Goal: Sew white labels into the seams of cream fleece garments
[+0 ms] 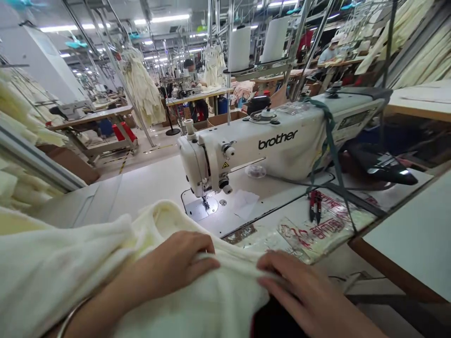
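Pinching, in the head view, with left hand and right hand, cream fabric bunched before the sewing machine, short of the needle. Could snag on the red-handled snips if swept rightward, or slip down if gripped too loosely.
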Motion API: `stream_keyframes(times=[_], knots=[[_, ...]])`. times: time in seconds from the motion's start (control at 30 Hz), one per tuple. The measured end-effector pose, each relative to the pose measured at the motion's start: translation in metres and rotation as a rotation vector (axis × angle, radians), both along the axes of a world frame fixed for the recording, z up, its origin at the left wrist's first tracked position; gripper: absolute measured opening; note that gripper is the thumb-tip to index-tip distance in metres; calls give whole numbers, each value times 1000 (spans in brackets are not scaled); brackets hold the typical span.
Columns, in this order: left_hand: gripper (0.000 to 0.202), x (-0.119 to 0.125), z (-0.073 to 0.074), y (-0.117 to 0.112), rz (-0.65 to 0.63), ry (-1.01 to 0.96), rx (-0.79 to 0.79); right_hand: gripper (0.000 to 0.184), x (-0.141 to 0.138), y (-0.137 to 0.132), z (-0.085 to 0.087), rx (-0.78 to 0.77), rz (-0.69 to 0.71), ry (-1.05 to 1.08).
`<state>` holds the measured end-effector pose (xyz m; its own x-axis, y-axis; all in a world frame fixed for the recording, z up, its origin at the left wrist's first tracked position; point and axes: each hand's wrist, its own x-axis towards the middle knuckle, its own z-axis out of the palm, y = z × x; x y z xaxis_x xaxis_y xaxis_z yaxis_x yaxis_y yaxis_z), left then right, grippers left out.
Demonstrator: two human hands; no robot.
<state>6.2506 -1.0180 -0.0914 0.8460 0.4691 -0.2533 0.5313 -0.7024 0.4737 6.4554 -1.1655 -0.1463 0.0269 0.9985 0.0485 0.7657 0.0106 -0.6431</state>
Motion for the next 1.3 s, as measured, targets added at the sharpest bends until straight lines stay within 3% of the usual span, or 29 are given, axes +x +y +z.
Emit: stream_keyframes(times=[0.07,0.17,0.3,0.43,0.57,0.7,0.83,0.97,1.13,1.3], knots=[[23,13,-11,3,76,107,54,15,15,26,-3,-39,38,-48],[18,34,-11,-4,108,287,139,15,26,47,1,-167,101,-47],[25,61,-8,-16,16,69,186,15,29,50,8,-256,77,-46],[28,75,-23,-12,-67,-30,109,17,32,48,6,-234,101,-1],[20,73,-35,-9,-100,-38,77,16,37,48,4,-201,135,124],[15,63,-34,-9,-24,-48,-7,13,40,58,11,-180,160,207],[21,51,-25,1,144,-114,-218,3,41,79,23,-344,199,315],[29,47,-18,10,219,-65,-292,5,42,104,25,-508,282,486],[26,52,-18,12,312,-30,-327,13,45,123,18,-535,306,494],[19,53,-22,8,377,-98,-360,15,42,123,19,-471,260,408]])
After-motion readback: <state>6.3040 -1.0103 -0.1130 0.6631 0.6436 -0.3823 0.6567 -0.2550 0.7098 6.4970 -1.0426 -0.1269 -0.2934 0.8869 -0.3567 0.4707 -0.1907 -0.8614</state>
